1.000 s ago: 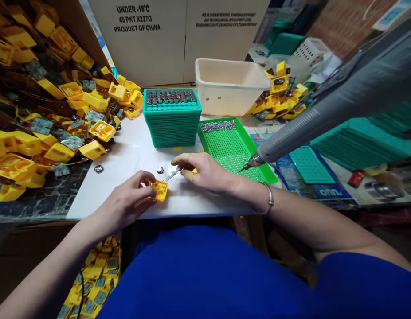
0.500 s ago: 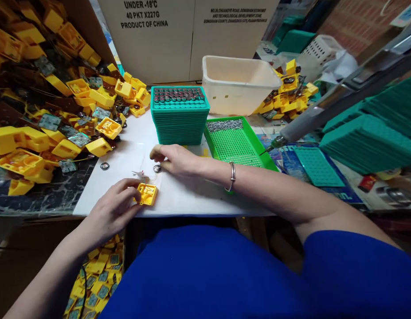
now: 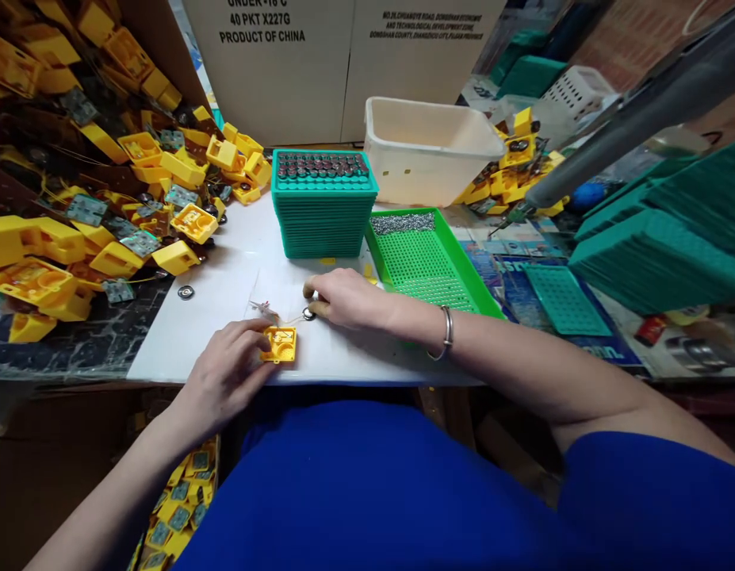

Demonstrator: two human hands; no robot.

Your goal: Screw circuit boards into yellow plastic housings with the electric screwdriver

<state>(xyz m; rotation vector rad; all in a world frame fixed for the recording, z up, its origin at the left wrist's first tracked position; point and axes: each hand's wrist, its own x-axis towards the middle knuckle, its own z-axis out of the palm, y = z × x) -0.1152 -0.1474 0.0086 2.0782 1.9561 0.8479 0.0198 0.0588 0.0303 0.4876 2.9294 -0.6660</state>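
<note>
My left hand grips the left side of a small yellow plastic housing, its open compartments facing up, near the front edge of the white board. Between thumb and fingers, my right hand holds a small round speaker low over the board, just beyond and right of the housing. Thin wires run between the housing and the speaker. A small part with wire ends lies behind the left fingers, partly hidden. Another round speaker rests alone on the board's left side.
A stack of teal trays filled with small round parts stands behind my hands. Right of it is a green basket with screws. Yellow housings pile up at left. An electric screwdriver hangs at right, near a white bin.
My right hand has moved right and slightly nearer to me with the speaker. My left hand and the housing have shifted a little to the right. The view has shifted slightly.
</note>
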